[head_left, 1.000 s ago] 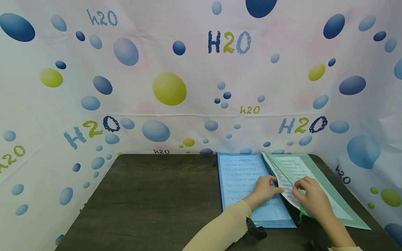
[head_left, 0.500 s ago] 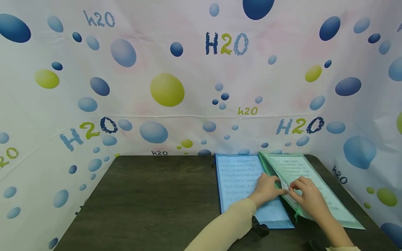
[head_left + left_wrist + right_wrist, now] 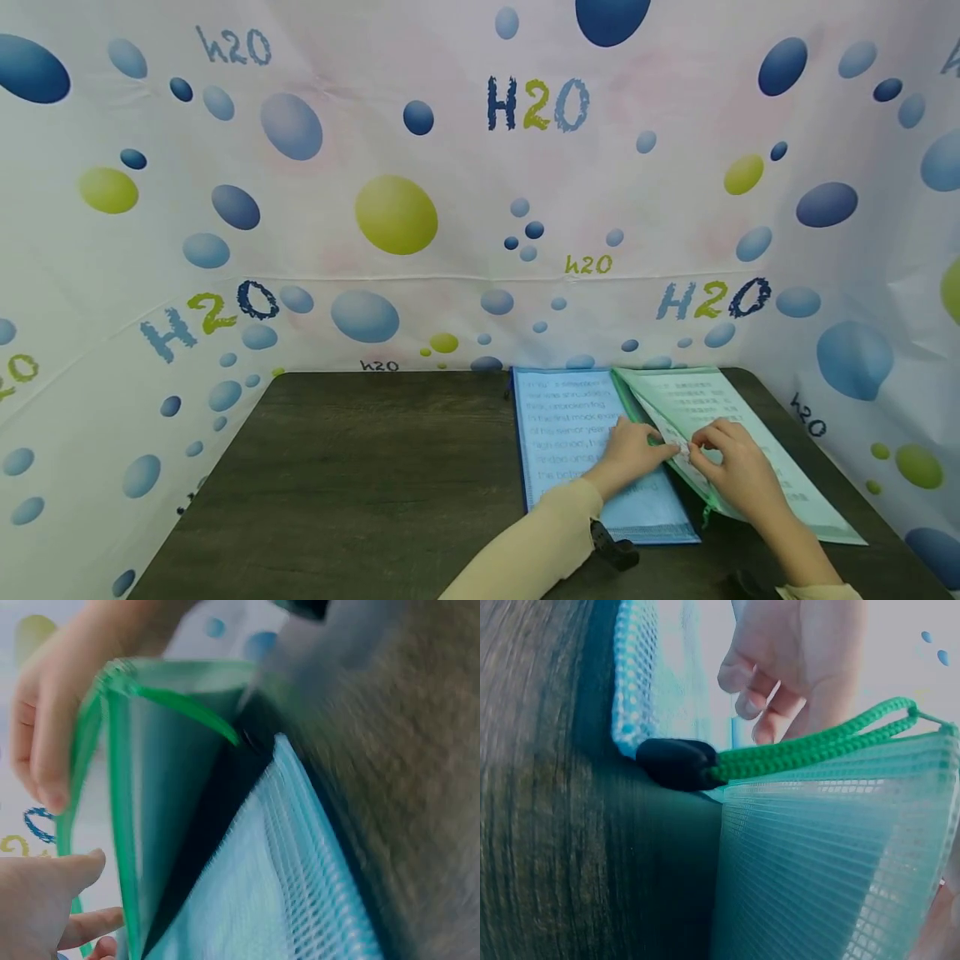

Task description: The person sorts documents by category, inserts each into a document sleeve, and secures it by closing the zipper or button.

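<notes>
A green mesh zip pouch (image 3: 780, 450) lies at the right of the table with its left side gaping. Printed paper (image 3: 672, 429) shows inside that opening. My right hand (image 3: 738, 467) pinches the raised upper edge of the pouch. At the opening, my left hand (image 3: 630, 454) has its thumb extended toward the paper; in the left wrist view its thumb and finger (image 3: 94, 921) stand apart beside the green zip edge (image 3: 120, 825). Under the left forearm lies a blue mesh pouch (image 3: 562, 450) with a printed sheet in it.
A green cord pull (image 3: 810, 750) with a black end hangs from the green pouch's near corner. The dark wooden table (image 3: 360, 483) extends to the left. A white backdrop (image 3: 465, 150) with dots and lettering rises behind and at both sides.
The white paper that stuck out past the green pouch's left edge now sits inside its opening. The pouch's upper side has come down slightly leftward over it, the right hand moving with it.
</notes>
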Demonstrator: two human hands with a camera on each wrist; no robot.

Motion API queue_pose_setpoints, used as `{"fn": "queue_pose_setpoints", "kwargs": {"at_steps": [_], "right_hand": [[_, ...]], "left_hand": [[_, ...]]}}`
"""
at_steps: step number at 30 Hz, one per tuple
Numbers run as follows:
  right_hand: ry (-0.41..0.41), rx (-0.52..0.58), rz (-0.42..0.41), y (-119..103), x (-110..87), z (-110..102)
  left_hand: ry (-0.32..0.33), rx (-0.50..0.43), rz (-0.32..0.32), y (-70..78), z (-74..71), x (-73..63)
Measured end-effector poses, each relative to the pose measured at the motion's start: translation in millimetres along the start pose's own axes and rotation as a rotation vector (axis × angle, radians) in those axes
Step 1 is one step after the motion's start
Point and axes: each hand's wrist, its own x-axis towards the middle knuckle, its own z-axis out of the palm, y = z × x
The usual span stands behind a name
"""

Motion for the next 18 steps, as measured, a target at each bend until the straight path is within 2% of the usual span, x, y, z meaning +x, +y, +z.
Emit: {"fn": "queue_pose_setpoints", "kwargs": {"at_steps": [5,10,14,18], "right_hand": [[-0.001,-0.002,0.004,2,-0.7,0],[-0.032,0.008,0.031,1,-0.3,-1],[-0.082,0.010,0.061,0,-0.9,-3],[-0.121,0.001,0.082,-1,-0.4,-4]], "left_hand": [[-0.051,-0.229,0.027,-7.6,-3.5,-10.5],[-0.119,-0.381,-0.014,-11.6,-4.6,-26.4],[-0.228,-0.451,-0.048,-12.6,-4.8,-38.1],[-0.376,-0.479,-0.035,-13.0,-6.4,-44.9]]}}
